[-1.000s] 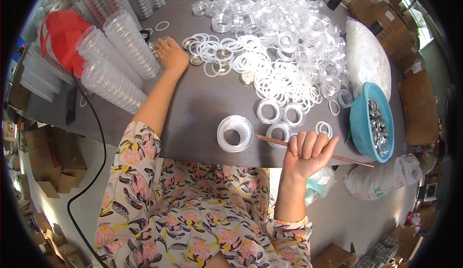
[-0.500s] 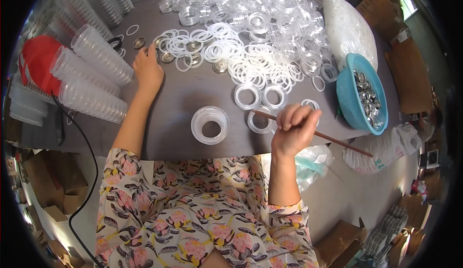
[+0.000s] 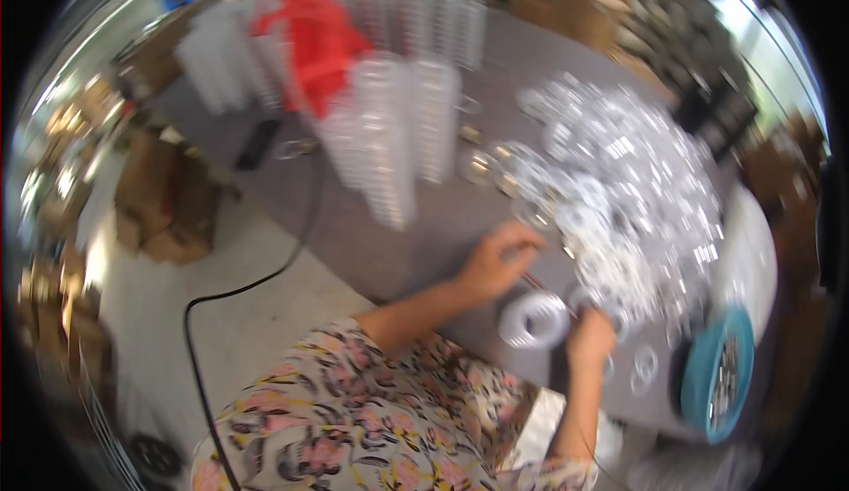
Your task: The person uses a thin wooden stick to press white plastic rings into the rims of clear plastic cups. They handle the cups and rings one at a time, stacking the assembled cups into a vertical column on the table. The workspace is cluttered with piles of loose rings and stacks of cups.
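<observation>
The view is smeared by motion. My left hand (image 3: 500, 266) is over the near part of the table, fingers bent in a pinch; what they hold is too blurred to name. My right hand (image 3: 591, 336) is closed round a thin brown stick (image 3: 532, 281), whose end shows close to my left hand. Between and just below the hands stands a clear round plastic container (image 3: 534, 321). Clear rings (image 3: 587, 298) lie right beside my right hand. Farther off are a heap of white flat rings (image 3: 610, 257) and some metal discs (image 3: 479, 164).
Stacks of clear cups (image 3: 382, 146) and a red cloth-like thing (image 3: 314, 45) stand at the left. Clear plastic rings (image 3: 637, 164) are piled at the far right. A blue basket (image 3: 699, 376) with metal pieces sits at right. A black cable (image 3: 265, 286) hangs off the table edge.
The whole view has swung left and blurred. My left hand has come back from the metal discs toward the container and my right hand. The stick remains in my right hand.
</observation>
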Demonstrator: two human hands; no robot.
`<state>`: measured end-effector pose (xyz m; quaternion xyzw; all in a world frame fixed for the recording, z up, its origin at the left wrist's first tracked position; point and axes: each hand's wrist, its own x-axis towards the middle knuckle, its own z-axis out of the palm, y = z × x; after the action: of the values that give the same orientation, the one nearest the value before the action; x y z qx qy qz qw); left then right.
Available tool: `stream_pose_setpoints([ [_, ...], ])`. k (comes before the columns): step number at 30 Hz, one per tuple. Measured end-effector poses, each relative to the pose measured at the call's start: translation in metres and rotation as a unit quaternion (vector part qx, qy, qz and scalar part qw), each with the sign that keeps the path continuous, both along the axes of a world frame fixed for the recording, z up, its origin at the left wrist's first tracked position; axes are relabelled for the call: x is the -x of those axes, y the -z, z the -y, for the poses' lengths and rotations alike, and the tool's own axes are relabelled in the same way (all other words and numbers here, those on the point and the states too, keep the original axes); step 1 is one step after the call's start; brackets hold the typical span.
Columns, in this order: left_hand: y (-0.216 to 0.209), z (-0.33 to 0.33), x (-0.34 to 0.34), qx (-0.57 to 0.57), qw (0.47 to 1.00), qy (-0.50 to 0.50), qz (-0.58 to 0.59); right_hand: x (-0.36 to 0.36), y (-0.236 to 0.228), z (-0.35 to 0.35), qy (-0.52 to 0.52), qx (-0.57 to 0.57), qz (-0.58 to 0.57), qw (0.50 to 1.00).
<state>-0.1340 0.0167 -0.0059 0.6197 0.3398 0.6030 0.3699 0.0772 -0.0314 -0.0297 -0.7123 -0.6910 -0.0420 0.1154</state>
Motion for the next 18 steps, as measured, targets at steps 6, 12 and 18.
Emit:
stream_pose_setpoints([
  [6,0.003,0.038,0.025,0.014,0.998,0.014,0.057,-0.008,-0.060,0.018,-0.176,-0.197,-0.252,0.931],
  [12,-0.017,0.053,0.019,-0.061,0.984,0.164,0.010,0.039,-0.119,0.054,-0.333,0.000,-0.110,0.936],
  [18,-0.009,0.052,0.010,-0.080,0.967,0.227,-0.082,0.047,-0.120,0.057,-0.290,0.031,-0.183,0.939],
])
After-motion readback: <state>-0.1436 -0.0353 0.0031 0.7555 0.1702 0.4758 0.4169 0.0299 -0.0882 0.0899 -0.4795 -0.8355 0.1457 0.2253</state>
